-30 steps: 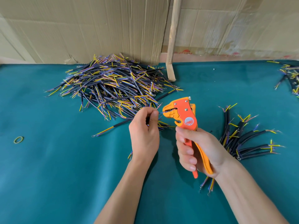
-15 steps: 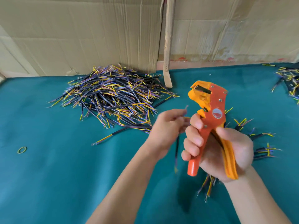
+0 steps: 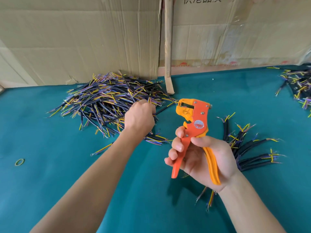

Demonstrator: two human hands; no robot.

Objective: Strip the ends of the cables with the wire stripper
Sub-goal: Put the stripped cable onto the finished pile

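Hands: two, bare.
Left hand: fingers curled into the near right edge of the large cable pile; whether it grips a cable cannot be told.
Right hand: clenched round both handles of one wire stripper, orange and yellow plastic, head up, above the bench.
Cable heaps: three; black sheaths, yellow and purple cores; a smaller bundle lies behind the right hand, another far right.
Bench cover: teal cloth.
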